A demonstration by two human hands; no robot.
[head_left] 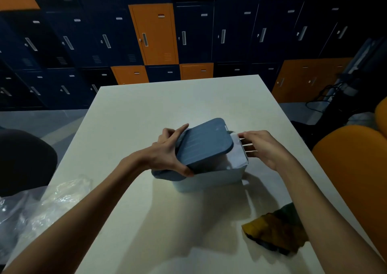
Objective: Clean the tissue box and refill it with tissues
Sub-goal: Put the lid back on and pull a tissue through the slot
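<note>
A pale blue-grey tissue box (209, 179) stands in the middle of the white table (167, 106). White tissues (236, 156) lie inside it at the right end. My left hand (167, 152) grips the darker blue lid (204, 143) by its left edge and holds it tilted over the box, with its right side raised. My right hand (263, 148) is at the box's right end, with its fingers touching the tissues and the rim there. How far the fingers curl I cannot tell.
A crumpled yellow and dark green cloth (276, 231) lies near the table's front right. Clear plastic wrapping (41, 206) hangs off the left edge. An orange chair (356, 169) stands right, a dark one (25, 160) left. Blue and orange lockers (155, 34) line the back.
</note>
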